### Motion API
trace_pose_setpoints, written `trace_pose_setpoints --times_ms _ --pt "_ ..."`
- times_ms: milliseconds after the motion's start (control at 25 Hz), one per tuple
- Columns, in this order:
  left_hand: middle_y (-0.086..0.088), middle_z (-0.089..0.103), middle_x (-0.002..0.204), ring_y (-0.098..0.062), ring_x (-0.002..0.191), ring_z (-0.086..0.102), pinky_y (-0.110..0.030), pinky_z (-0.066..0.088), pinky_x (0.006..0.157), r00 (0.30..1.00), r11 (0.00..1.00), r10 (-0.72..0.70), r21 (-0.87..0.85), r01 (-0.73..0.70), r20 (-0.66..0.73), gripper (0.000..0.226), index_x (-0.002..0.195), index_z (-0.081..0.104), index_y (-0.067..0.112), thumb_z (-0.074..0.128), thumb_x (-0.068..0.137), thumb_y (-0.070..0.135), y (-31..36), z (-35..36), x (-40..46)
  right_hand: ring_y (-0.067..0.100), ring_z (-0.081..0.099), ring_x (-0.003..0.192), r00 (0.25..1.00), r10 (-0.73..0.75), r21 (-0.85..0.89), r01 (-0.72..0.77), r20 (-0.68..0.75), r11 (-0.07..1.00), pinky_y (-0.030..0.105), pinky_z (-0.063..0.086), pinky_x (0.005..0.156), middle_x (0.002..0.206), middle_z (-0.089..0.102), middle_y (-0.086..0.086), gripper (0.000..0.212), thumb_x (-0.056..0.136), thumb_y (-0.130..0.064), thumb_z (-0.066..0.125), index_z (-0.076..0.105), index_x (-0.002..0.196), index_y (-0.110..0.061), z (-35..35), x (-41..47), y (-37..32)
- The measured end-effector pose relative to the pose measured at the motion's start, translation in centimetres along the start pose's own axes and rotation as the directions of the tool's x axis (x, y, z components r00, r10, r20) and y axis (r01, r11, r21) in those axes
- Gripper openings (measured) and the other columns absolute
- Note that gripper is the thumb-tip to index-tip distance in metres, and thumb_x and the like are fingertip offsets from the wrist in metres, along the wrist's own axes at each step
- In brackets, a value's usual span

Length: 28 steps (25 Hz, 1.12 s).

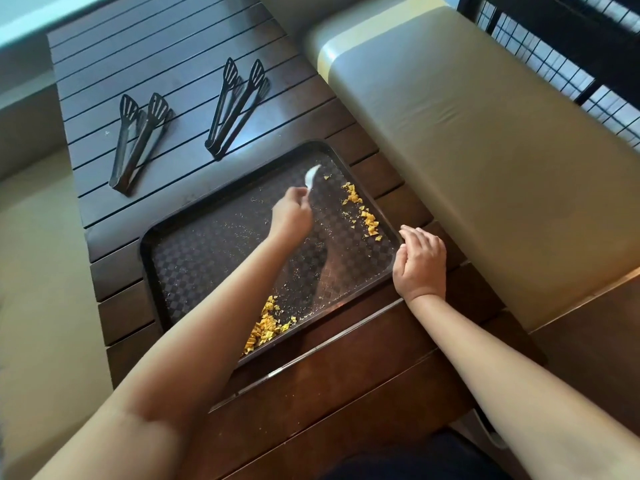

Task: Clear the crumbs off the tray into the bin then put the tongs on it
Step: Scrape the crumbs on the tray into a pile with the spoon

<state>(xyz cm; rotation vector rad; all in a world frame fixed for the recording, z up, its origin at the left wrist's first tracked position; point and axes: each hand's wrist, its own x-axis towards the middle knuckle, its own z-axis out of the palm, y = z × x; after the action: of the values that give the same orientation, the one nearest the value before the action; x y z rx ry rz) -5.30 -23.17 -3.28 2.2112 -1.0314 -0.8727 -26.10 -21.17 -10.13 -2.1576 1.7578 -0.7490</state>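
A dark checkered tray (194, 258) lies on a slatted dark wood table. Yellow crumbs (363, 211) line its right side, and a second heap of crumbs (265, 325) sits at its near edge, partly hidden by my left forearm. My left hand (292, 214) reaches over the tray and pinches a small white tissue or scraper (311, 176) near the far right corner. My right hand (420, 261) grips the tray's right rim. Two black tongs lie beyond the tray: one pair (138, 142) at the left, the other pair (237, 105) further right.
A beige cushioned bench (485, 150) runs along the table's right side, with a dark window grille (571, 57) behind it. The slatted table (156, 46) stretches away past the tongs. No bin is in view.
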Motion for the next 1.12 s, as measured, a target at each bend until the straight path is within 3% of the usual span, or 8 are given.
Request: trace_pose_setpoints --times_ms 80,120,320,480,600,760,1000,1120 --pt "-0.014 0.059 0.121 -0.026 0.096 0.061 -0.032 0.05 0.079 0.997 0.997 -0.066 0.039 0.068 -0.049 0.035 0.129 0.049 0.009 0.038 0.098 0.019 -0.1 -0.4 1.5 0.033 0.059 0.104 1.0 0.004 -0.001 -0.004 0.003 1.0 0.046 0.042 0.093 0.111 0.067 0.011 0.046 0.084 -0.021 0.031 0.066 0.106 -0.003 0.0 0.0 0.0" --pt "-0.015 0.059 0.121 -0.028 0.098 0.061 -0.033 0.049 0.08 0.997 0.996 -0.077 0.05 0.078 -0.032 0.035 0.129 0.049 0.009 0.038 0.098 0.019 0.0 -0.3 1.7 0.033 0.058 0.104 1.0 0.006 0.002 -0.006 0.003 1.0 0.045 0.042 0.093 0.111 0.067 0.011 0.046 0.084 -0.021 0.031 0.066 0.106 -0.003 0.0 0.0 0.0" --pt "-0.006 0.061 0.103 -0.006 0.052 0.043 -0.015 0.034 0.037 0.975 1.0 -0.017 0.022 0.012 0.222 0.029 0.123 0.053 0.012 0.039 0.098 0.013 0.2 1.7 -2.3 0.034 0.059 0.101 1.0 -0.006 0.009 0.006 -0.012 1.0 0.045 0.044 0.091 0.109 0.067 0.012 0.044 0.083 -0.02 0.032 0.066 0.104 -0.002 0.1 0.0 0.1" --pt "-0.006 0.064 0.094 -0.007 0.048 0.042 -0.017 0.032 0.037 0.996 0.999 -0.016 -0.05 0.02 0.083 0.03 0.114 0.059 0.013 0.038 0.093 0.011 0.2 1.0 -2.2 0.034 0.059 0.102 1.0 -0.007 0.008 0.007 -0.012 1.0 0.045 0.044 0.091 0.11 0.067 0.012 0.044 0.083 -0.02 0.032 0.066 0.104 -0.002 0.1 0.1 0.1" --pt "-0.008 0.063 0.106 -0.012 0.059 0.052 -0.022 0.039 0.047 0.995 0.997 -0.075 -0.013 0.074 -0.064 0.035 0.12 0.057 0.013 0.038 0.091 0.012 0.8 -0.1 0.4 0.034 0.059 0.102 1.0 -0.005 0.006 0.005 -0.005 1.0 0.044 0.043 0.091 0.11 0.067 0.011 0.044 0.083 -0.02 0.032 0.066 0.104 -0.002 0.1 0.1 0.1" --pt "-0.007 0.062 0.11 -0.009 0.051 0.047 -0.018 0.037 0.041 0.999 0.999 -0.012 0.038 0.01 0.053 0.028 0.118 0.058 0.014 0.042 0.095 0.015 1.4 0.4 1.0 0.034 0.059 0.101 1.0 -0.009 0.01 0.009 -0.012 1.0 0.044 0.043 0.091 0.109 0.067 0.011 0.044 0.084 -0.02 0.032 0.067 0.104 -0.002 0.0 0.0 0.2" --pt "0.003 0.059 0.078 -0.007 0.045 0.038 -0.016 0.032 0.038 0.937 0.978 0.109 0.133 -0.161 0.331 0.023 0.111 0.062 0.016 0.044 0.097 0.017 -0.2 0.3 -3.5 0.034 0.06 0.1 1.0 -0.014 0.011 0.014 -0.024 1.0 0.043 0.043 0.09 0.108 0.067 0.011 0.043 0.082 -0.02 0.033 0.067 0.102 -0.003 0.2 0.1 0.2" --pt "0.002 0.059 0.075 -0.007 0.046 0.038 -0.015 0.031 0.038 0.972 0.99 0.122 0.048 -0.134 0.2 0.024 0.112 0.061 0.013 0.043 0.097 0.016 -0.5 -0.1 -3.6 0.033 0.06 0.1 1.0 -0.003 0.015 0.004 -0.027 1.0 0.04 0.039 0.09 0.108 0.068 0.011 0.043 0.082 -0.02 0.033 0.067 0.102 -0.003 0.2 0.1 0.2"
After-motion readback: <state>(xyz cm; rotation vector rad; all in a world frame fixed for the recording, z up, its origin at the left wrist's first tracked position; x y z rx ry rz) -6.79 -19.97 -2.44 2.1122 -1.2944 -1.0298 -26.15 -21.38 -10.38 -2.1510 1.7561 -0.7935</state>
